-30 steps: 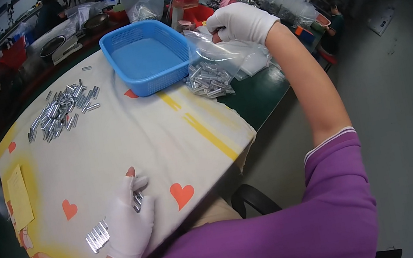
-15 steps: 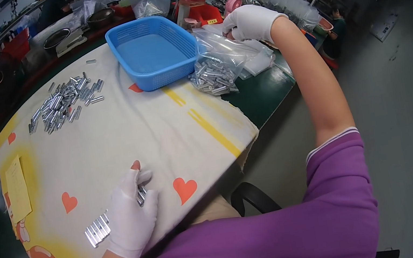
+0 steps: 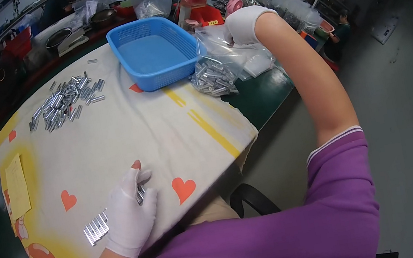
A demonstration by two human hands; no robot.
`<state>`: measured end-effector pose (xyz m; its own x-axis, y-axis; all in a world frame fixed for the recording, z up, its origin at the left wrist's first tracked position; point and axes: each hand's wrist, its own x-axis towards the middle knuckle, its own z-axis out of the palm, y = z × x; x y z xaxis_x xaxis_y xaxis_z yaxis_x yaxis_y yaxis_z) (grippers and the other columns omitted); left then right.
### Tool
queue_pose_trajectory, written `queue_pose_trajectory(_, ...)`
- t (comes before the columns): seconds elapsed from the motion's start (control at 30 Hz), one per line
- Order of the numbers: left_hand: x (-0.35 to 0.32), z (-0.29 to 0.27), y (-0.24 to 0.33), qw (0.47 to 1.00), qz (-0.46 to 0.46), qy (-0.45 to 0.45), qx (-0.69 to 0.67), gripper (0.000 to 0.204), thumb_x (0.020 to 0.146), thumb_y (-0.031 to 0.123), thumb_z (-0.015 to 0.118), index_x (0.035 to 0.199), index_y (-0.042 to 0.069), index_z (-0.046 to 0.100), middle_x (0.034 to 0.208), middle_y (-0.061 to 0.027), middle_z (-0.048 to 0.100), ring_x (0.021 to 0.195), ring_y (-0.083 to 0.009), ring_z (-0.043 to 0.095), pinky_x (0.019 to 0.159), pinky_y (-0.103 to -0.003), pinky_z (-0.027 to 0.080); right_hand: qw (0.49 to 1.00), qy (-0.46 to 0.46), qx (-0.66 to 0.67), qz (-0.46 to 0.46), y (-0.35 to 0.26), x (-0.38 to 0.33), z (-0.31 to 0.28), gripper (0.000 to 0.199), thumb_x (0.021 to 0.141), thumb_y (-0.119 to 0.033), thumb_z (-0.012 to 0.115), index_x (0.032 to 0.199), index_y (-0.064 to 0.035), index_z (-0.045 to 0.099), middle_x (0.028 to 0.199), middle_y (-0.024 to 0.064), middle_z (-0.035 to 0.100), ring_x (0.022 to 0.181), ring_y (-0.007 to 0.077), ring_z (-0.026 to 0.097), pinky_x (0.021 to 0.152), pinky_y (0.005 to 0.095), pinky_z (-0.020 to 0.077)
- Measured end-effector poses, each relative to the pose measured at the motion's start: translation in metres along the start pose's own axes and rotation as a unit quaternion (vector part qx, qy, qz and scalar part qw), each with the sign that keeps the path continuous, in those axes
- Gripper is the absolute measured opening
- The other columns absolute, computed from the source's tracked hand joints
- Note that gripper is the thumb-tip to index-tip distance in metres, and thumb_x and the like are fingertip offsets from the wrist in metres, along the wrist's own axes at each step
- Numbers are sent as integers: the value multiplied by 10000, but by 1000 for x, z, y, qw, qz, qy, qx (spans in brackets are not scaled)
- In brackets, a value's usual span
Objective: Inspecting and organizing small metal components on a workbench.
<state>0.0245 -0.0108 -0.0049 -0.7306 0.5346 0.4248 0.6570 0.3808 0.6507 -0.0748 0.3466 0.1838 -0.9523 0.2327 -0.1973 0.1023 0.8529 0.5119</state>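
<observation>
At near left we see the left hand (image 3: pixel 129 215) lying flat and open on a row of pins (image 3: pixel 97 227), while at far right the right hand (image 3: pixel 242 24) pinches a clear bag (image 3: pixel 230 59) beside the blue basket (image 3: pixel 156 55).

row of metal pins (image 3: pixel 97 227) partly under left hand (image 3: pixel 129 214), right fingers hidden

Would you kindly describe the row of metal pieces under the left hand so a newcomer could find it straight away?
Start at the cream tablecloth with red hearts and follow it to the near edge, where the gloved left hand rests. The row of metal pieces sticks out from under that hand. Unlike the loose pile at the far side and the bagged pieces by the blue basket, these lie side by side in a neat line.
</observation>
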Motion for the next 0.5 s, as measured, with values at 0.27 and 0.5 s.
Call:
queue_pose_trajectory(0.27,1,-4,0,998,-41,-35,-22,489,832,3,644,1287,-63,477,1067,-179,686,1036,-316,651,938,-375,488,966,108,-135,-194,-30,16,12,151,701,-173,676,831,-132,742,797,123,697,729,345,670,692,412,546)
queue_pose_trajectory(0.5,-4,-4,-3,1000,-27,6,-1,494,794,13,659,1261,-29,503,1005,-163,688,912,-341,661,818,-403,514,995,-48,-24,-79,-29,7,10,271,788,-171,632,1022,-101,750,1000,122,722,892,311,690,776,395,551)
